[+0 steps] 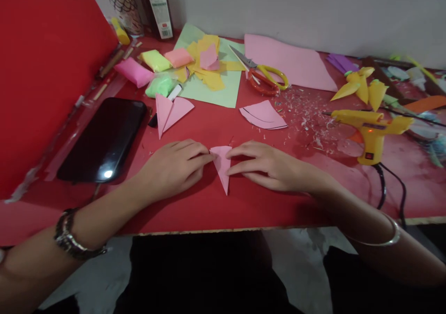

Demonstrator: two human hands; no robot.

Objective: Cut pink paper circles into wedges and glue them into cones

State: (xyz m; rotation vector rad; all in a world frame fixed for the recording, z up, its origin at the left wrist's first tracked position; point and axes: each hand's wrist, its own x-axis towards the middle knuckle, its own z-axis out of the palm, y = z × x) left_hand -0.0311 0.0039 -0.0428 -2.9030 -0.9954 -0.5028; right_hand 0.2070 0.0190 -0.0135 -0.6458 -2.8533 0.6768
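Note:
A small pink folded paper piece [222,166], pointed toward me, lies flat on the red table [195,207]. My left hand [174,167] rests on the table left of it, fingers together, fingertips pressing its upper left edge. My right hand [268,165] lies to its right with the fingers stretched out, pressing its right side. Another folded pink piece [170,112] lies farther back on the left, and a cut pink curved piece [263,115] lies behind my right hand.
A black phone [104,140] lies at the left. Scissors [263,75], green and pink sheets, yellow scraps and coloured clay packets sit at the back. A yellow glue gun [371,130] with its cable stands at the right, near yellow paper shapes [362,88]. Paper shreds litter the middle.

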